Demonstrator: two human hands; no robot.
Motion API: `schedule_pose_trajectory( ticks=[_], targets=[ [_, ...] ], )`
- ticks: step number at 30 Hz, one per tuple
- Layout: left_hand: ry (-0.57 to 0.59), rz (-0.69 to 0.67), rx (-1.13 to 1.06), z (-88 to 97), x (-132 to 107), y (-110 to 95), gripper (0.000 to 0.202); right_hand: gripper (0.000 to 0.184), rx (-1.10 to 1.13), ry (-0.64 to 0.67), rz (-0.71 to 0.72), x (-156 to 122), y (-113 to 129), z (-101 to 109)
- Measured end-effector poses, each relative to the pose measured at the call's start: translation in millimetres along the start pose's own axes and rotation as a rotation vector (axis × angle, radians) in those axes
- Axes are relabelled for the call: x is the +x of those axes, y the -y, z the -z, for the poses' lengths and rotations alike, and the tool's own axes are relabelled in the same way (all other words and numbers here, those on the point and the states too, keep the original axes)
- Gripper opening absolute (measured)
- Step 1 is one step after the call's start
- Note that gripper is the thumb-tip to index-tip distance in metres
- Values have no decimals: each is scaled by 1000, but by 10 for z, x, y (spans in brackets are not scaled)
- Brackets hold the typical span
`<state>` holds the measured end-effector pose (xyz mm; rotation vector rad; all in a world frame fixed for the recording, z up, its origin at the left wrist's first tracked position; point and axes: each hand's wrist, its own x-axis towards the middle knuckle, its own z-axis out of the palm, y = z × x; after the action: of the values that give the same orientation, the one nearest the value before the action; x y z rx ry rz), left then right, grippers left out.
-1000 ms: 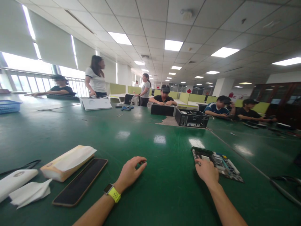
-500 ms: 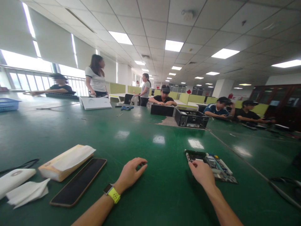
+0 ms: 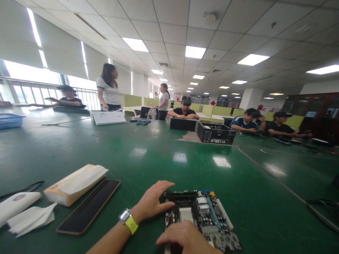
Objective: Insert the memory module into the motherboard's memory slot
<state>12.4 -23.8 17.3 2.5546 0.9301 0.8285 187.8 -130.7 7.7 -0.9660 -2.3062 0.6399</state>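
Observation:
A motherboard [image 3: 221,220] lies on the green table in front of me, with a pale square socket area, white heatsinks and a blue slot. My left hand [image 3: 152,201] is open at its far left corner, thumb and fingers spread, fingertips close to the edge. Over the near left part of the board, my right hand [image 3: 185,236] is bent around its left edge and grips it. The lower fingers of that hand are cut off by the frame. A watch [image 3: 128,218] with a yellow-green strap is on my left wrist.
Left of my hands lie a phone [image 3: 90,208], a tissue pack [image 3: 67,197], crumpled tissue [image 3: 33,218] and a white device [image 3: 18,206]. A black computer case [image 3: 215,134] stands across the green table [image 3: 127,165]. A blue basket [image 3: 12,121] is far left. Several people are around the table.
The motherboard has moved left and toward me together with my right hand. My left hand has spread its fingers and reached right, to the board's edge.

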Motion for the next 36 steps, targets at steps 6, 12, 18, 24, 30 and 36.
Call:
schedule_pose_trajectory(
  ticks=[6, 12, 18, 24, 30, 36],
  targets=[
    [77, 28, 31, -50, 8, -27, 43, 21, -49, -292, -68, 52, -97, 576],
    [78, 52, 30, -19, 17, -69, 27, 42, -144, -232, -317, 5, -620, 807],
    [82, 45, 79, 0, 24, -120, 23, 28, -135, -274, -285, 32, -733, 665],
    [64, 68, 140, -18, 50, -100, 17, 20, -141, -283, -215, 55, -800, 684],
    [20, 96, 149, -17, 76, -29, 16, 18, -208, -271, -248, 80, -837, 670],
    [-12, 123, 166, -22, 83, -10, 14, 20, -249, -264, -245, 108, -809, 645]
  ],
)
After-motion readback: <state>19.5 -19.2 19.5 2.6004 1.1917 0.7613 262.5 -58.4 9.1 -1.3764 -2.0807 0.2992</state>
